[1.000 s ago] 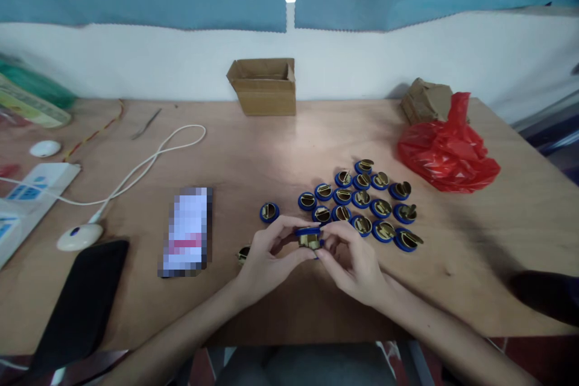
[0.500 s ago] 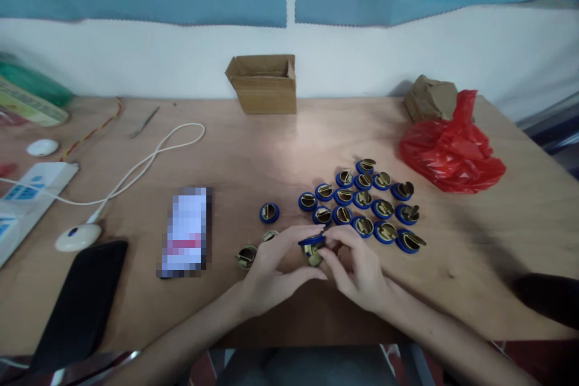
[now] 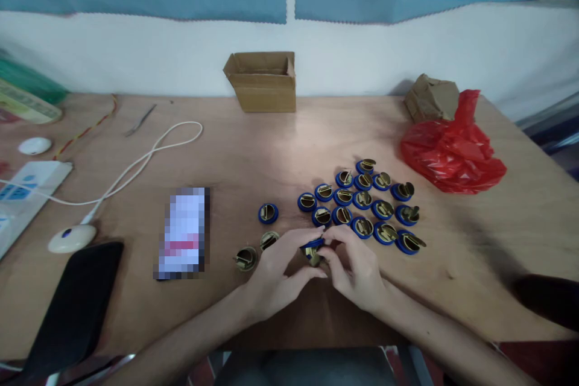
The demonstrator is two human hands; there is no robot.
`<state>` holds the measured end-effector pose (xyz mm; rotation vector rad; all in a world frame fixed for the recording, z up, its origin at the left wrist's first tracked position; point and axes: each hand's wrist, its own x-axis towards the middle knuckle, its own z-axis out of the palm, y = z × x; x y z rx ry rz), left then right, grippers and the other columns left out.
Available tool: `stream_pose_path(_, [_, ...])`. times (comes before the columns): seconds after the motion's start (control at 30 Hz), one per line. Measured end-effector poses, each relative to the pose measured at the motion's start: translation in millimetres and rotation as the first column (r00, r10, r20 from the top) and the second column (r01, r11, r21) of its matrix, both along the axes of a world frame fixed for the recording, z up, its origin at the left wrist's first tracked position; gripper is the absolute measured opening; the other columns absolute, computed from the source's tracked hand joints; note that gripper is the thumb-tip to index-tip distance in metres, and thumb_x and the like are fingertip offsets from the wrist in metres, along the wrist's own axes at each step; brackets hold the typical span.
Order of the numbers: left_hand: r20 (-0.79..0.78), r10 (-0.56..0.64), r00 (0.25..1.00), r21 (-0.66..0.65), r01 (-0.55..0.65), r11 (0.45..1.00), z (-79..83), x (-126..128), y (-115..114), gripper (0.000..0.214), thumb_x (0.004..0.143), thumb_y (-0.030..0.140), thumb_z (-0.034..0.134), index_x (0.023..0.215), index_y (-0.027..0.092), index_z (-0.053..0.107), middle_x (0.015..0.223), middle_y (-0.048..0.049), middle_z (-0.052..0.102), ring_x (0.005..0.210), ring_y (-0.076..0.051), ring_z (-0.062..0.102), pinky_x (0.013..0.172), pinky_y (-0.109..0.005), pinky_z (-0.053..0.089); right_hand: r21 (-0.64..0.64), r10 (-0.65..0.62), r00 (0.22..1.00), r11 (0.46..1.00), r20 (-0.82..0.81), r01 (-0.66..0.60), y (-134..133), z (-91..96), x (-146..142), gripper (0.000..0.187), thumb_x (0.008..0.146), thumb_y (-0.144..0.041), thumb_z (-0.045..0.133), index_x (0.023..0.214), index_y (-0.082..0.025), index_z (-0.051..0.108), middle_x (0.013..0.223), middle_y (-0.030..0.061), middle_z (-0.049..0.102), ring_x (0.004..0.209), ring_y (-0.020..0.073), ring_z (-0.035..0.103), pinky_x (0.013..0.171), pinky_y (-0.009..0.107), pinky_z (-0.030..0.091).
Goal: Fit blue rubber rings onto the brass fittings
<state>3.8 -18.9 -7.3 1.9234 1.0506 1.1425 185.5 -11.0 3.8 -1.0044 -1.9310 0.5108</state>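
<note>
Between my two hands is a round brass-coloured metal fitting with a blue ring, held tilted just above the front of the table. My left hand grips it from the left, forefinger along the top and thumb below. My right hand pinches it from the right. The fingertips partly hide it. Right of centre lie several similar blue-ringed fittings in loose rows, some with a raised flap. One more blue-ringed fitting lies apart. Beside my left hand are two brass fittings with no blue ring showing.
An open cardboard box stands against the wall. At the right are a red plastic bag and a brown paper package. A lit phone, a black phone, a white cable and a power strip occupy the left.
Both hands stay around the same fitting, which has tilted slightly; the right thumb has shifted a little on it. The view has moved slightly.
</note>
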Motion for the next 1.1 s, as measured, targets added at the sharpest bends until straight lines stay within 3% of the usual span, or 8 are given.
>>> stream_pose_path(0.37, [0.004,0.016,1.0,-0.001,-0.015,1.0,-0.6,-1.3,-1.4,0.053,0.083,0.021,0.078,0.131,0.022,0.057,0.125,-0.0099,0.072,0.116,-0.024,0.07,0.102,-0.038,0.058,-0.027,0.027,0.999,0.999,-0.027,-0.027,-0.1,2.3,-0.5,0.023,0.093,-0.007,0.054,0.111,-0.021,0.052,0.095,0.0057,0.062,0.081,0.0176,0.063,0.073,0.031,0.057])
stream_pose_path(0.6, [-0.062,0.05,0.997,-0.062,-0.054,0.997,-1.0,-1.1,-5.5,0.051,0.082,0.018,0.077,0.13,0.022,0.057,0.12,-0.0085,0.073,0.111,-0.024,0.071,0.099,-0.036,0.058,-0.121,0.067,0.997,0.99,-0.024,-0.07,4.0,7.1,-2.9,0.017,0.094,-0.006,0.049,0.096,-0.022,0.05,0.084,0.0013,0.055,0.074,0.0153,0.057,0.067,0.026,0.052])
stream_pose_path(0.8, [-0.058,0.046,0.997,0.01,-0.046,0.999,0.9,-1.6,-5.1,0.05,0.085,0.02,0.075,0.131,0.02,0.056,0.121,-0.0091,0.072,0.112,-0.022,0.07,0.1,-0.034,0.057,-0.112,0.073,0.996,0.991,-0.043,-0.078,3.0,5.8,-1.2,0.019,0.094,-0.007,0.054,0.107,-0.021,0.051,0.094,0.0039,0.058,0.082,0.0167,0.058,0.074,0.028,0.052])
stream_pose_path(1.1, [-0.061,0.138,0.989,0.046,-0.136,0.99,0.4,4.2,-7.2,0.047,0.086,0.018,0.071,0.13,0.02,0.056,0.119,-0.009,0.073,0.111,-0.022,0.07,0.1,-0.035,0.057,-0.141,0.142,0.989,0.979,-0.035,-0.145,4.7,7.7,-4.9,0.018,0.094,-0.003,0.043,0.097,-0.021,0.046,0.086,0.0022,0.05,0.076,0.016,0.051,0.068,0.027,0.047])
